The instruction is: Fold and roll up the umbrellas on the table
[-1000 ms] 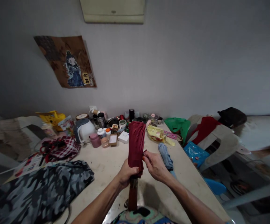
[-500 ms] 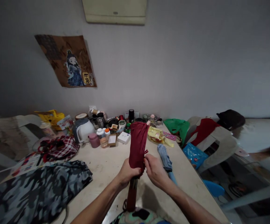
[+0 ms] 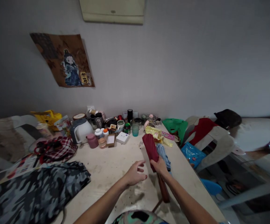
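A folded dark red umbrella (image 3: pixel 150 147) with a brown handle slants over the right part of the table (image 3: pixel 106 171), its cloth end pointing away from me. My right hand (image 3: pixel 160 166) is wrapped round the lower part of its cloth. To the left of it, my left hand (image 3: pixel 136 174) holds nothing, with its fingers apart and curved towards the umbrella. A folded light blue umbrella (image 3: pixel 164 155) lies just right of the red one, partly hidden by my right hand and the red cloth.
Along the back stand a kettle (image 3: pixel 82 130), a pink jar (image 3: pixel 92 140), bottles, a white box (image 3: pixel 122 137) and a teal glass (image 3: pixel 135 129). Camouflage cloth (image 3: pixel 43 186) covers the left front. A green bag (image 3: pixel 175 126) and chairs are at the right.
The red umbrella has moved right and lower, and now leans left at its top. My left hand has let go of it; my right hand has closed round it. The teal glass has come into sight.
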A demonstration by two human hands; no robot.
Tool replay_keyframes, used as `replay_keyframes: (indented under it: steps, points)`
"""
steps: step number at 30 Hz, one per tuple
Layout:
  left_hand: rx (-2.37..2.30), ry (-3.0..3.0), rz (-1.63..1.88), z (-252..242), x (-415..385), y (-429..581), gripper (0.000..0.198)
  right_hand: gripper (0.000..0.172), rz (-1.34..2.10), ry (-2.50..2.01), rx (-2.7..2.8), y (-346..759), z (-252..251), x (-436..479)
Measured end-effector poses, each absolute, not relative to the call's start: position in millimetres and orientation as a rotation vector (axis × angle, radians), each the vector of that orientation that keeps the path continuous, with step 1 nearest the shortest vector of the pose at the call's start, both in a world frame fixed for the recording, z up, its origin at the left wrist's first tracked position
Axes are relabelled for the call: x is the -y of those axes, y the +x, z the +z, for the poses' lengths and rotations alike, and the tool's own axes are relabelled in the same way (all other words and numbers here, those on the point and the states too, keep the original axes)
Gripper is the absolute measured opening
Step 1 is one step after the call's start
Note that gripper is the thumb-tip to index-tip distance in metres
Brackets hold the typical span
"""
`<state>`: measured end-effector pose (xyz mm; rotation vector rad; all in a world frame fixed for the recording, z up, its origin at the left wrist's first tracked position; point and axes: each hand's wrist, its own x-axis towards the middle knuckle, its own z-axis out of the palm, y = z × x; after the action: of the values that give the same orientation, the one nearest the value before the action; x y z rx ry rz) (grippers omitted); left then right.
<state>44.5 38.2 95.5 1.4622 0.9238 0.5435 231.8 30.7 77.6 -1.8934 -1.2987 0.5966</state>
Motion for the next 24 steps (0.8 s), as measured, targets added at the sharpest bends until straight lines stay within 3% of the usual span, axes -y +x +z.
replay_keyframes:
  steps: [5, 10, 14, 20, 24]
  points:
    - [-1.003, 1.444, 0.463, 73.4, -41.6, 34.7, 0.056, 0.027, 0.597, -2.295, 1.215, 260.8, 30.7, -30.5]
    - [-1.01, 1.34, 0.415, 65.2, -40.1, 27.2, 0.055, 0.044, 0.563, -2.556, 1.192, 267.2, 9.0, -27.2]
    - [-1.049, 1.263, 0.409, 64.5, -36.2, 11.6, 0.053, 0.046, 0.467, -2.648, 1.213, 272.3, 10.7, -23.5]
    - [-1.149, 1.154, 0.429, 57.6, -28.7, -10.5, 0.05, 0.044, 0.194, -2.722, 1.252, 276.8, 18.5, -11.0]
    - [-1.183, 1.085, 0.461, 45.5, -21.3, -17.3, 0.047, 0.051, -0.163, -2.72, 1.501, 275.3, 7.3, -1.3]
